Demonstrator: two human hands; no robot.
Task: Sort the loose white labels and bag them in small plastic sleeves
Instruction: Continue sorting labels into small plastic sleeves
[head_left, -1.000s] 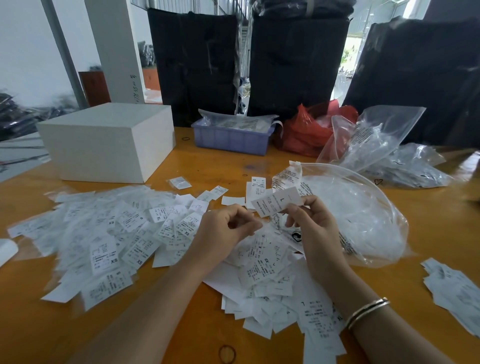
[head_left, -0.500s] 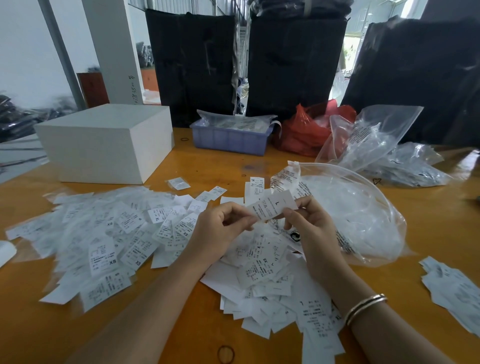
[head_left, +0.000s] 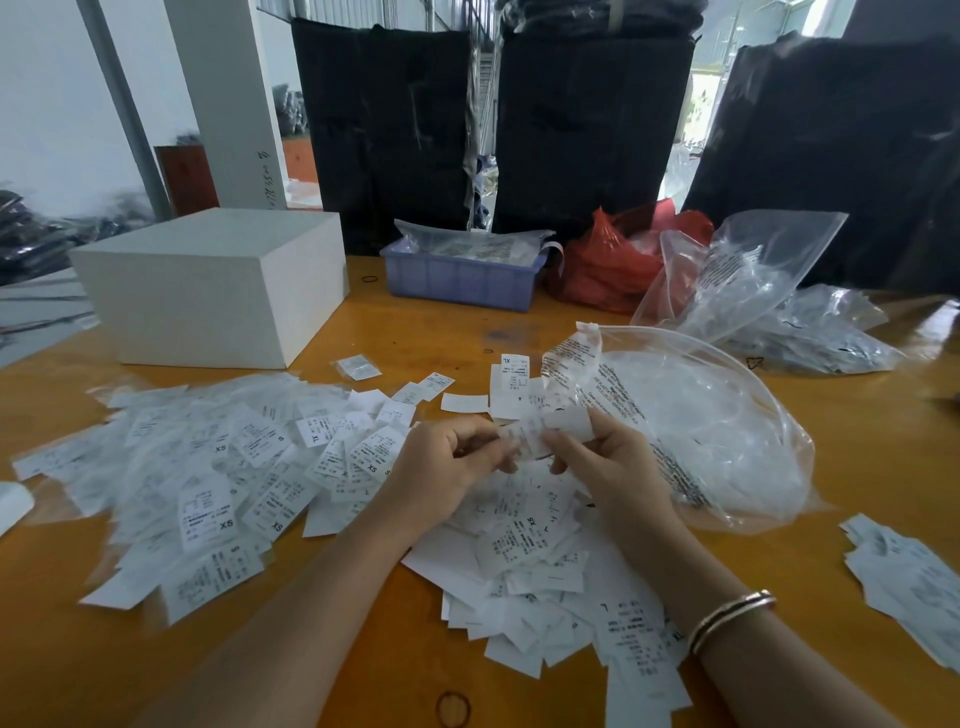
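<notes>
Both my hands meet over the middle of the orange table (head_left: 857, 447). My left hand (head_left: 441, 473) and my right hand (head_left: 608, 467) pinch the same white label (head_left: 550, 428), blurred, between their fingertips. Under my wrists lies a heap of loose white labels (head_left: 524, 551). To the left spreads a pile of labels in small clear sleeves (head_left: 208, 467), printed XS, S and XL. A large clear bag (head_left: 727, 426) lies open right of my right hand. Whether the held label sits in a sleeve I cannot tell.
A white box (head_left: 218, 286) stands at the back left. Behind are a purple tray (head_left: 462, 275), a red plastic bag (head_left: 613, 260) and crumpled clear bags (head_left: 753, 280). More labels (head_left: 909, 577) lie at the right edge. Black bales stand behind the table.
The label held between my hands has dropped lower and turned; my fingertips have drawn closer together around it. The piles lie as before.
</notes>
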